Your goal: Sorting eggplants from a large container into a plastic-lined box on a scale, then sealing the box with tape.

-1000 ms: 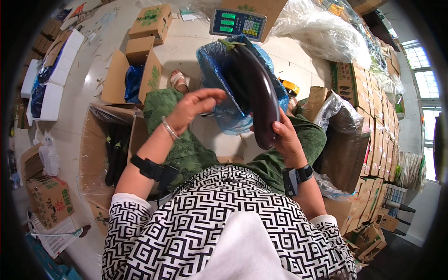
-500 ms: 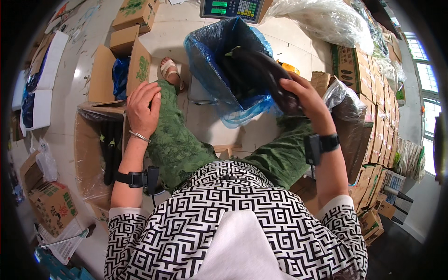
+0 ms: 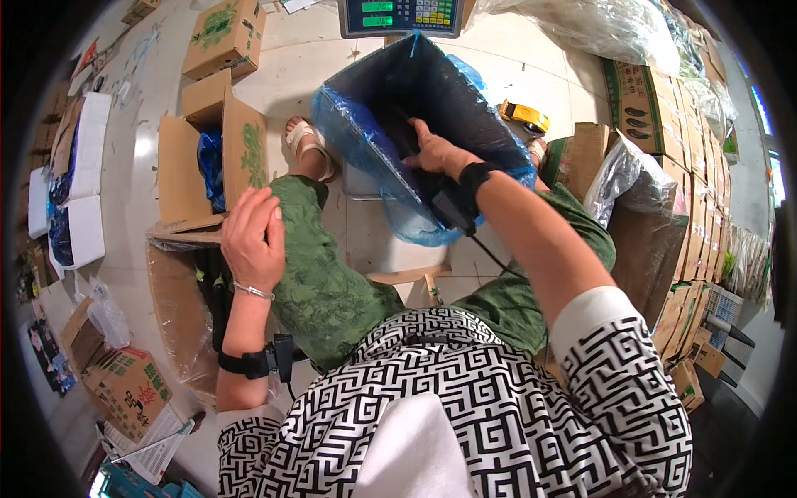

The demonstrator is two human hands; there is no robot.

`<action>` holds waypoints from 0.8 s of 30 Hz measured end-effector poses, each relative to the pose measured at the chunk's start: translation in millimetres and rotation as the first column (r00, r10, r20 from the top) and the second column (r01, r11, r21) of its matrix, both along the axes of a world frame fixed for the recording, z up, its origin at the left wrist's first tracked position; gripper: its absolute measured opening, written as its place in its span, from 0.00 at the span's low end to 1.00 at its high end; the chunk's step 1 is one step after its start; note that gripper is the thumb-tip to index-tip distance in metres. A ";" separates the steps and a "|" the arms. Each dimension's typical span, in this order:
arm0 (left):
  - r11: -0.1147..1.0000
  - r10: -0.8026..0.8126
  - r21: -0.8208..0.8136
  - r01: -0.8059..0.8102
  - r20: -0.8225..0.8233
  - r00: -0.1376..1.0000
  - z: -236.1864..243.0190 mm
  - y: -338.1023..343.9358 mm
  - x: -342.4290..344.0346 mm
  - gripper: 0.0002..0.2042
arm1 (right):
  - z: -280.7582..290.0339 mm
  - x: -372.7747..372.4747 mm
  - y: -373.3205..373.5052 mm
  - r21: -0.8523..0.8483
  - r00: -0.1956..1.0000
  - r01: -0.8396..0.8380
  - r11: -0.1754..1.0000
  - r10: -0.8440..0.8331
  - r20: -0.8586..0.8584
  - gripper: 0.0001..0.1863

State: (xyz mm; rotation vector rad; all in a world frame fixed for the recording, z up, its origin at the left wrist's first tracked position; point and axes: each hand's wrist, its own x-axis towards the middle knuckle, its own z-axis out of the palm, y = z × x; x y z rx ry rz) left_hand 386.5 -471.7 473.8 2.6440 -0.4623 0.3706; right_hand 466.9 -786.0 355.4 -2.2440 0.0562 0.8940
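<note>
My right hand (image 3: 436, 149) is down inside a tall container (image 3: 336, 108) lined with blue plastic, its thumb and index finger apart over dark contents; its other fingertips are unclear and the eggplant is hard to make out in the shadow. My left hand (image 3: 253, 236) rests open on my green-clad left knee, fingers slightly bent and side by side. Dark eggplants (image 3: 217, 303) lie in an open, plastic-lined carton (image 3: 170, 307) beside my left leg. Beyond the container stands a digital scale display (image 3: 401, 18).
Open cartons (image 3: 178, 166) are on the left, with white foam boxes (image 3: 83, 224) farther out. Stacked cartons (image 3: 681, 216) line the right. A yellow-and-black object (image 3: 525, 116) is on the tiled floor by my right foot; clear plastic sheeting (image 3: 614, 37) is heaped behind it.
My right hand has moved left and down into the container, taking the eggplant out of clear view. My left hand has drawn back from beside the container onto my knee.
</note>
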 end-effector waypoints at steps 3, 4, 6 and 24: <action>1.000 -0.008 0.024 0.008 -0.007 1.000 1.3 -1.5 -4.7 0.08 | -24.0 -3.4 13.6 -0.295 0.990 -0.070 0.953 0.029 -0.140 0.54; 1.000 -0.007 0.025 0.007 -0.004 1.000 0.7 1.2 -4.7 0.07 | -29.3 -5.9 16.9 -0.291 0.990 -0.068 0.954 0.028 -0.139 0.54; 1.000 -0.004 0.019 0.004 -0.003 1.000 -0.4 5.7 0.0 0.07 | -37.4 -8.7 15.8 -0.427 0.980 -0.137 0.894 0.059 -0.191 0.52; 0.999 -0.001 0.050 0.003 -0.038 0.999 11.3 -5.3 -5.9 0.07 | -45.2 -24.9 0.5 -0.474 0.977 -0.210 0.855 0.173 -0.122 0.48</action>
